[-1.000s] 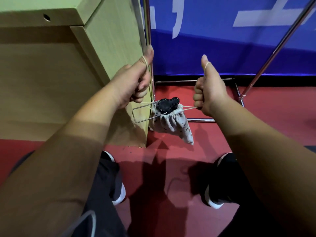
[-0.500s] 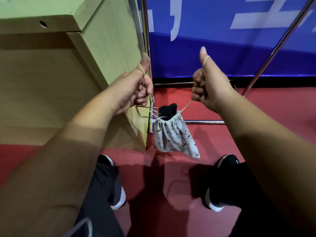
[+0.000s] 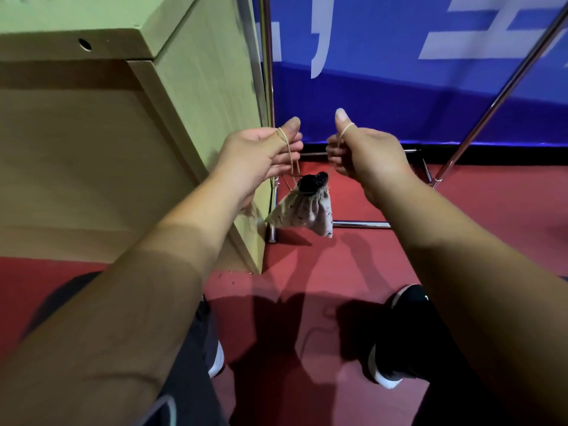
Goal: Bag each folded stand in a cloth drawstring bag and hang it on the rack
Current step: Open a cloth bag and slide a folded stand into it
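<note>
The cloth bag hangs in the air between the two hands, low down over the red floor. It is not on the rack yet. The top of the bag is not pulled all the way closed, and the black stand pokes out of it.

The string goes over both thumbs. The left hand has a loose grip. Its fingers are mostly straight and apart, so the string is only hooked on the thumb. The right hand has its grip curled in tight around the string.

I think the left side is the weak spot. If that thumb tips down, the loop could slide off. Then the bag would swing to one side and maybe fall. The bag also leans a bit, so the stand could slip out of the open top if it tips more. Pulling the two strings apart should close it.

A wooden cabinet stands very near on the left, and a shiny rack pole runs right beside it. The bag could bump the cabinet corner or that pole on the way up. A blue banner hangs behind the rack. The person's shoes are right under the bag. I cannot see the part of the rack where bags hang.
</note>
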A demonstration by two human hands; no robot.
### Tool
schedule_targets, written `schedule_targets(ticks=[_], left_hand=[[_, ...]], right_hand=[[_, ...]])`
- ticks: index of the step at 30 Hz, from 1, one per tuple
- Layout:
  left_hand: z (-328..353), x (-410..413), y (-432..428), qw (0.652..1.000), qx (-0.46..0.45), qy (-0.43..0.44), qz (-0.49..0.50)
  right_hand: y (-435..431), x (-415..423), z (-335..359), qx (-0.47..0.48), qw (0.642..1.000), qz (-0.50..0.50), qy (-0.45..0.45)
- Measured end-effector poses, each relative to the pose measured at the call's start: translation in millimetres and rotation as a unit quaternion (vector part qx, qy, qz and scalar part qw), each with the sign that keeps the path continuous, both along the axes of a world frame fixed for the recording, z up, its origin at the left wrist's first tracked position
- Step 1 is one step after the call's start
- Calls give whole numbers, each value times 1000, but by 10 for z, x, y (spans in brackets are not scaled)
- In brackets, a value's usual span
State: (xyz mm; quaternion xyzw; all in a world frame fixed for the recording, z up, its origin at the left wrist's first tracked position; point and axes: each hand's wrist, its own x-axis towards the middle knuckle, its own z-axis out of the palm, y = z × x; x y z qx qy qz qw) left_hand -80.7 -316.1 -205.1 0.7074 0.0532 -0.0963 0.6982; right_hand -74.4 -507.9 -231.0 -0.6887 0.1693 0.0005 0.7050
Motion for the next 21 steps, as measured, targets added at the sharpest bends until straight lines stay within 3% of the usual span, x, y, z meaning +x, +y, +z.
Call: schedule_targets(ticks=[10,17,21], left_hand=[[-38,26,-113,998,29,-1,-51],[-68,24,-107,983,130,-15,-129],[-10,19,-53,970,175,-28,-166]], right_hand=[[188,-23,147,-52,995,81,-20],[186,-32,153,-1,983,163,85],[159,-48,206,76,967,206,130]])
